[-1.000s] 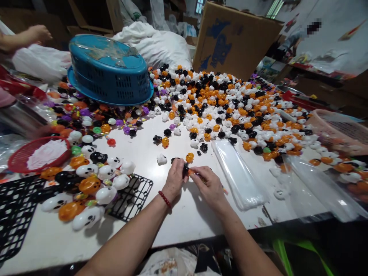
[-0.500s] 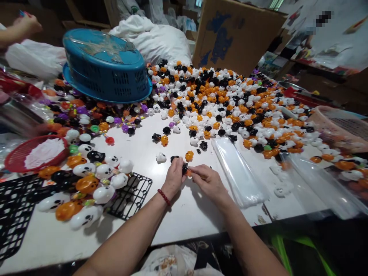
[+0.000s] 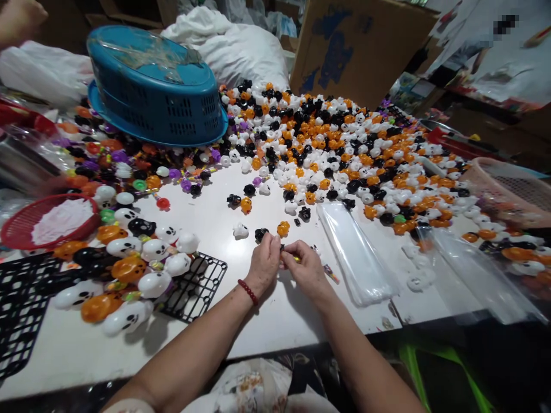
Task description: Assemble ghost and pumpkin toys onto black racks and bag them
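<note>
My left hand [image 3: 264, 264] and my right hand [image 3: 303, 269] meet over the white table [image 3: 267, 327], fingertips pinched together. Between them shows a little of a small black piece [image 3: 282, 247]; the fingers hide most of it. A bit of yellow peeks out under the right fingers. A thin multicoloured stick [image 3: 331, 273] appears just right of the right hand; whether that hand holds it I cannot tell. Close beyond the fingers lie a black figure head [image 3: 260, 234], an orange pumpkin head [image 3: 283, 229] and a white ghost head [image 3: 240, 230].
A heap of small plastic heads [image 3: 318, 135] covers the back. Clear plastic bags [image 3: 355, 252] lie at right. Finished-looking ghost and pumpkin clusters [image 3: 129, 268] rest on a black grid [image 3: 202, 289] at left. An upturned blue basket [image 3: 150, 109] and red basket [image 3: 12, 226] stand beyond. Another person's hand [image 3: 21, 20] shows top left.
The black and orange piece between my hands has become mostly hidden by my fingers. The multicoloured stick has come into sight beside my right hand. The view has shifted slightly.
</note>
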A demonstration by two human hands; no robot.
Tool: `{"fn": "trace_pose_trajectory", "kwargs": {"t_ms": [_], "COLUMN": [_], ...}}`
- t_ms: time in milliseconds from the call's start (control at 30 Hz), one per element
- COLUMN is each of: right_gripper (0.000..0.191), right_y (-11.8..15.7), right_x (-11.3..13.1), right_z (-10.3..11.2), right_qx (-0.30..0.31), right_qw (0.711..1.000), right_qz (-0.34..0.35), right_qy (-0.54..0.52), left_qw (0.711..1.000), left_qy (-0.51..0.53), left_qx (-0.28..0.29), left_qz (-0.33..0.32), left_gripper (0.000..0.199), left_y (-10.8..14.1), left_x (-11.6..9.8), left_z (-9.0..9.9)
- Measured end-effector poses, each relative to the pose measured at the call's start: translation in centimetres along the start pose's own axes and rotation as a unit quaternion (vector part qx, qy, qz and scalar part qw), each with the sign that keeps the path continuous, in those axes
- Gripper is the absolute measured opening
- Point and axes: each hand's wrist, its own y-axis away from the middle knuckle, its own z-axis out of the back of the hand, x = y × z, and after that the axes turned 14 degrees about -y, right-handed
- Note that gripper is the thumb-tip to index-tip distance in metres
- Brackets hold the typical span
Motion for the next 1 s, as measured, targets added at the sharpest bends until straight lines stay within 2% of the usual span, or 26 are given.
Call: {"fn": "trace_pose_trajectory", "kwargs": {"t_ms": [67,133,200,267,333,400,467,567,667,833,900,1000], "right_gripper": [0.019,0.02,0.026,0.036,0.041,0.035,0.029,0.025,0.025,0.03,0.032,0.031], "right_y": [-0.1,-0.3,-0.4,-0.3,-0.2,-0.1,0.0,0.1,0.2,0.1,0.2,0.4], "right_x": [-0.5,-0.7,-0.5,-0.2,0.0,0.1,0.2,0.2,0.2,0.5,0.4,-0.2], "right_z": [-0.4,-0.4,0.1,0.8,1.4,1.8,1.9,1.9,2.1,2.1,1.9,1.2], "right_qx": [-0.006,0.012,0.042,0.057,0.058,0.055,0.058,0.081,0.106,0.087,0.081,0.062], "right_qw": [0.999,0.998,0.997,0.998,0.991,0.979,0.97,0.977,0.991,0.995,0.994,0.996], "right_qz": [0.024,0.022,0.014,0.037,0.095,0.147,0.167,0.134,0.051,-0.025,-0.043,-0.041], "right_qy": [-0.022,-0.051,-0.057,-0.012,0.07,0.134,0.166,0.145,0.071,-0.033,-0.064,-0.058], "left_qw": [0.999,0.991,0.972,0.95,0.945,0.953,0.96,0.959,0.953,0.956,0.967,0.991], "left_qy": [0.044,0.124,0.222,0.295,0.312,0.291,0.266,0.263,0.279,0.255,0.216,0.116], "left_qx": [-0.005,-0.007,0.006,0.025,0.028,0.025,0.023,0.017,0.028,0.044,0.05,0.026], "left_qz": [0.018,0.045,0.077,0.098,0.095,0.084,0.085,0.1,0.117,0.139,0.123,0.06], "left_gripper": [0.032,0.032,0.033,0.035,0.035,0.037,0.039,0.041,0.041,0.041,0.042,0.042], "left_y": [0.0,0.0,0.0,0.0,0.0,0.0,0.0,0.0,0.0,0.0,0.1,0.1], "left_x": [0.1,0.1,0.0,-0.1,-0.2,-0.2,-0.2,-0.4,-0.9,-0.9,-0.6,-0.1], "left_z": [-0.2,-0.5,-0.6,-0.7,-0.7,-0.6,-0.5,-0.3,-0.1,0.0,-0.1,-0.3]}}
